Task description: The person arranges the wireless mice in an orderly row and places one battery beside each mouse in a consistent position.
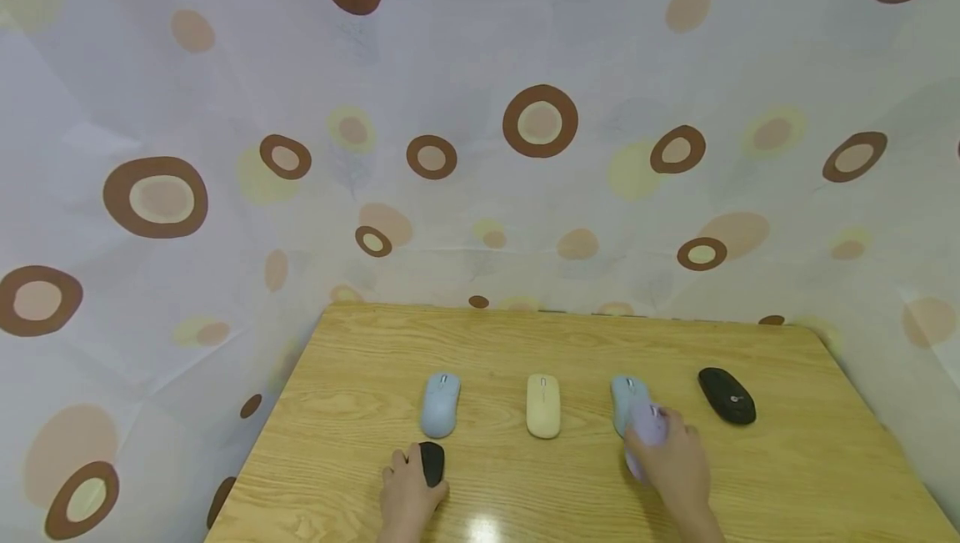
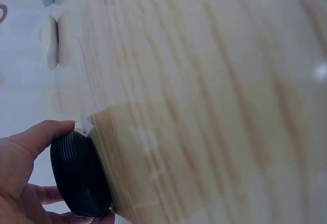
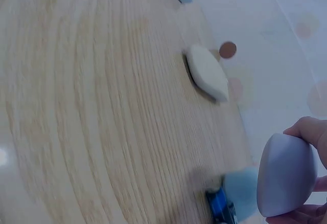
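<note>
My left hand [image 1: 407, 490] grips a black computer mouse [image 1: 432, 461] at the near left of the table; in the left wrist view, thumb and fingers hold the sides of this black mouse [image 2: 79, 175], close against the wood. On the right, my right hand [image 1: 677, 461] holds a lilac mouse [image 1: 643, 436] between thumb and fingers. The lilac mouse [image 3: 287, 175] appears raised and tilted in the right wrist view. In the head view it overlaps the near part of a light blue mouse [image 1: 627, 391], partly hiding it.
Another light blue mouse [image 1: 440, 405] lies beyond my left hand. A cream mouse [image 1: 543, 406] is in the middle, and a second black mouse [image 1: 727, 396] sits at the far right. The wooden table [image 1: 495, 343] meets a dotted sheet [image 1: 465, 209] at its back and sides.
</note>
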Demonstrator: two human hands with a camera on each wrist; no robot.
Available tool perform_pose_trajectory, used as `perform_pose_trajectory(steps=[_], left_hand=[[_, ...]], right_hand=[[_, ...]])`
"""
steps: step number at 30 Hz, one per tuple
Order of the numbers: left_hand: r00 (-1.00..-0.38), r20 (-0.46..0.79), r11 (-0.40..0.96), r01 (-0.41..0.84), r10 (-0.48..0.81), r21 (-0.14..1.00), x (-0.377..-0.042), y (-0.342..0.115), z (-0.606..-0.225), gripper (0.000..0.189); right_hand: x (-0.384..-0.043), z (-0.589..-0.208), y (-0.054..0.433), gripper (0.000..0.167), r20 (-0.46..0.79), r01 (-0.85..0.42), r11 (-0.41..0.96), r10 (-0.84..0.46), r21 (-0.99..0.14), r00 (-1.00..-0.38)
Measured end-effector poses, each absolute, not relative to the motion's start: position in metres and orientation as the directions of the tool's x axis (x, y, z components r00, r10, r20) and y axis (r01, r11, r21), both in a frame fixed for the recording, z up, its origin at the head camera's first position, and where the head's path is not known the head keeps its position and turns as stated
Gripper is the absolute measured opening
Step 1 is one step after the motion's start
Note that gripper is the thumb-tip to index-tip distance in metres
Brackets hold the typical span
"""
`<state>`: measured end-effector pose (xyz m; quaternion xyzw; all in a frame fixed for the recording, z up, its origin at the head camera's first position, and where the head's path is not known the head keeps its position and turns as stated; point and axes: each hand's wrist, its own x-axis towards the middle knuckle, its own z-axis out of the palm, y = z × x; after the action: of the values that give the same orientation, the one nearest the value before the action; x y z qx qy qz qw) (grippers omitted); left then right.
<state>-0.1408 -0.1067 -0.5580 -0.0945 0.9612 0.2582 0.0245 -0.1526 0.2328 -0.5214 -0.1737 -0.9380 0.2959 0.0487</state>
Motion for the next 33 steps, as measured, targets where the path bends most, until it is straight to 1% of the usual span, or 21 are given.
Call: perform_pose_trajectory(steps=[4, 11, 16, 20, 26, 29, 33], left_hand=[[-0.980, -0.103, 0.848, -0.197, -0.167, 0.492, -0.141, -0.106, -0.558, 0.066], [-0.979, -0.101, 0.844, -0.204, -0.177, 0.497, -0.141, -0.106, -0.558, 0.067], [-0.978, -0.111, 0.842, -0.211, -0.179, 0.497, -0.141, -0.105, -0.558, 0.068], [-0.978, -0.114, 0.841, -0.209, -0.176, 0.499, -0.141, -0.105, -0.558, 0.069], [-0.976, -0.126, 0.846, -0.219, -0.180, 0.486, -0.143, -0.106, -0.560, 0.069], [-0.975, -0.127, 0.846, -0.220, -0.181, 0.485, -0.143, -0.106, -0.559, 0.069], [-0.977, -0.116, 0.848, -0.213, -0.179, 0.485, -0.142, -0.106, -0.558, 0.069]], right_hand=[[-0.151, -0.521, 0.203, 0.071, -0.063, 0.273, 0.761, 0.293, -0.589, -0.954], [-0.143, -0.530, 0.155, 0.063, -0.066, 0.211, 0.794, 0.212, -0.569, -0.975], [-0.140, -0.542, 0.133, 0.064, -0.080, 0.176, 0.822, 0.158, -0.541, -0.984], [-0.138, -0.548, 0.122, 0.068, -0.084, 0.167, 0.829, 0.145, -0.534, -0.986], [-0.137, -0.554, 0.113, 0.079, -0.102, 0.173, 0.840, 0.141, -0.514, -0.985], [-0.137, -0.555, 0.109, 0.079, -0.111, 0.182, 0.831, 0.145, -0.525, -0.983], [-0.138, -0.555, 0.104, 0.075, -0.118, 0.201, 0.815, 0.163, -0.544, -0.980]])
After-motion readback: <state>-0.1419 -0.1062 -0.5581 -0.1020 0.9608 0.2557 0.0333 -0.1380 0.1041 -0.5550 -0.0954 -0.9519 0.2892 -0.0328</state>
